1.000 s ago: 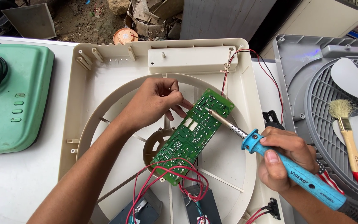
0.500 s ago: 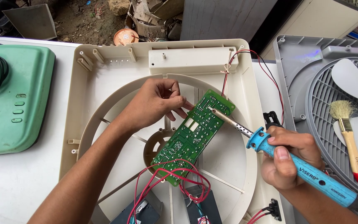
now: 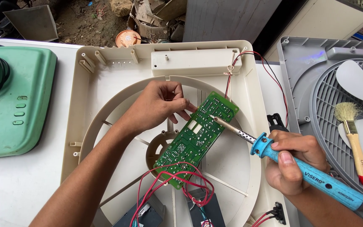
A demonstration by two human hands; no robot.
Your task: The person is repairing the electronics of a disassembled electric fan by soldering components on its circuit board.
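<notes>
Tilted green circuit board, iron-tipped

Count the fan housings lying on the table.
2. The cream housing lies in the middle, under the circuit board and both hands. The grey housing, with its blades and a paintbrush, lies at the right edge, partly cut off.

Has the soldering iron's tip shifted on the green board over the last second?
Yes. The soldering iron tip has slid left along the circuit board, toward the left hand and away from the board's right edge.
</notes>
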